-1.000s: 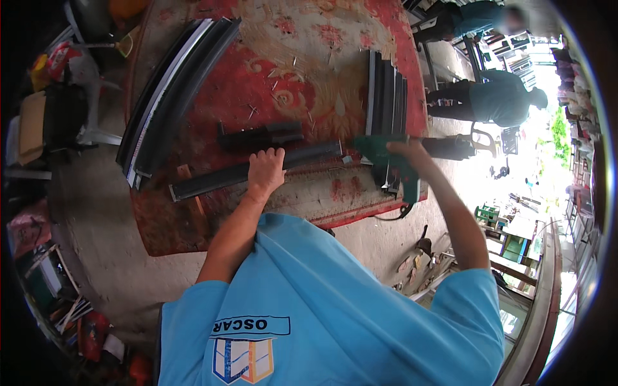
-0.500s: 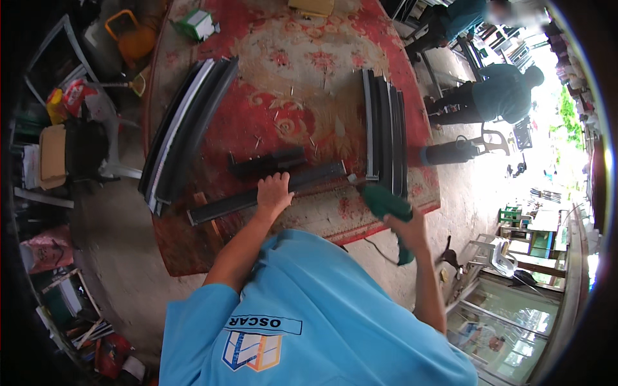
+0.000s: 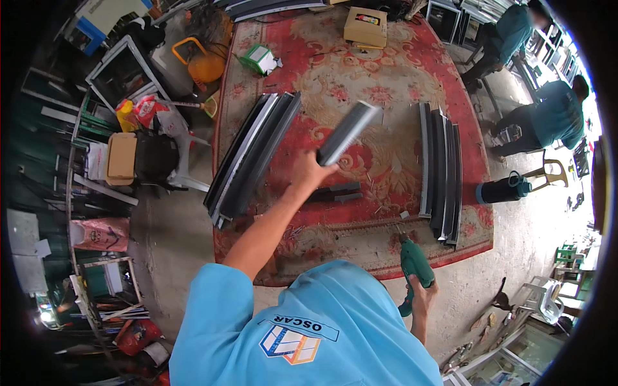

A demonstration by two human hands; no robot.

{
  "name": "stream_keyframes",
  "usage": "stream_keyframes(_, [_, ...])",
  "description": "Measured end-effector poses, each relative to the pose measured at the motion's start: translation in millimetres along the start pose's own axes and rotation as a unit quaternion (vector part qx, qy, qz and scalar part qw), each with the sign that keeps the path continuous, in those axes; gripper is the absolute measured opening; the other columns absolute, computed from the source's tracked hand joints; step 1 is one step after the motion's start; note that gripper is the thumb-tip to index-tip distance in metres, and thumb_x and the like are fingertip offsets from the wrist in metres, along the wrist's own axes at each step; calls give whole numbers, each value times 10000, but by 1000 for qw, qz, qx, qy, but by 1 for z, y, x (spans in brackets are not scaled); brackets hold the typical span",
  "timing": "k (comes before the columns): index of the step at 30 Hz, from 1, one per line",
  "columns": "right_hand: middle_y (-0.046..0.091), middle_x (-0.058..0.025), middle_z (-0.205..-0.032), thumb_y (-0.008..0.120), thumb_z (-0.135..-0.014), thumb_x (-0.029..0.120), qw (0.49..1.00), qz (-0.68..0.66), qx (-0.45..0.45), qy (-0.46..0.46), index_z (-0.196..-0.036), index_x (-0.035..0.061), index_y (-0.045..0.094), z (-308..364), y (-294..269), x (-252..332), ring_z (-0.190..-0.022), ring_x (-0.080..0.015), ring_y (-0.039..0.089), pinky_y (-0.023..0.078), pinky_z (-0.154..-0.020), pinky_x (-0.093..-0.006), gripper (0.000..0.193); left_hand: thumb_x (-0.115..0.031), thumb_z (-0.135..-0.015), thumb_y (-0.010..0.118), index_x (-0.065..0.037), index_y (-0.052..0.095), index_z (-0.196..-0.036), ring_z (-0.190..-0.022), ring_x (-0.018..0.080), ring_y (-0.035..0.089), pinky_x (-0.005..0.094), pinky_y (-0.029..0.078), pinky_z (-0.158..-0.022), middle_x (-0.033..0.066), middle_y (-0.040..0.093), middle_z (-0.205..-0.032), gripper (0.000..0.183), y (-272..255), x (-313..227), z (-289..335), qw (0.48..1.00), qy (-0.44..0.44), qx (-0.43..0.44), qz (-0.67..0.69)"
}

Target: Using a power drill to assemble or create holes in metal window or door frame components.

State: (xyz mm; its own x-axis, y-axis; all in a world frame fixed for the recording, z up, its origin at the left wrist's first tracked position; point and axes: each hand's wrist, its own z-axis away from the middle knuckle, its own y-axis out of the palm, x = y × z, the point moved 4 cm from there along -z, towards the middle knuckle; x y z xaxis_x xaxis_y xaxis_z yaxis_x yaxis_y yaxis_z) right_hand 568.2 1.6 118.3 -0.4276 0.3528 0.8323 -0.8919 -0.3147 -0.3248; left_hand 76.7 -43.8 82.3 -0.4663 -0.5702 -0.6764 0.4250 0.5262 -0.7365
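My left hand (image 3: pixel 311 170) is closed round one end of a dark grey metal profile (image 3: pixel 347 136), which is lifted and tilted over the table, its far end blurred. In my right hand (image 3: pixel 423 293) is a green power drill (image 3: pixel 418 262), held at the table's near edge with its bit toward the carpet. Short black profile pieces (image 3: pixel 341 191) lie just beyond my left forearm. To the left rests a stack of long dark profiles (image 3: pixel 257 154); another stack of profiles (image 3: pixel 440 174) is on the right.
A red patterned carpet (image 3: pixel 322 244) covers the table. A cardboard box (image 3: pixel 365 27) and a green-white box (image 3: pixel 259 59) stand toward its far side. Beyond the right edge is a dark bottle (image 3: pixel 505 190). Two people (image 3: pixel 553 116) work at the right. Chairs and clutter line the left.
My left hand has raised the profile off the table and swung it from lying crosswise to pointing away. The drill has moved back from the profile's end. The view has shifted.
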Motion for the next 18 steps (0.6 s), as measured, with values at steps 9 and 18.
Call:
stream_keyframes(9, [705, -48, -918, 813, -797, 185, 1000, 1, -1, -2, -1243, -16, 682, -19, 1, 24, -730, -98, 622, 518, -643, -276, 506, -401, -770, 887, -42, 532, -1452, -1270, 427, 561, 541, 524, -982, 212, 564, -1398, 848, -26, 87, -100, 966, -16, -54, -250])
stream_keyframes(18, [769, -156, -1067, 849, -737, 285, 994, 101, -14, -38, -1317, 6, 669, -28, -24, 60, -977, -239, 737, 557, -893, -366, 668, -337, -885, 800, -182, 371, -1598, -1392, 424, 474, 697, 382, -1094, 146, 404, -1600, 847, 5, 89, -86, 905, -111, 33, -410])
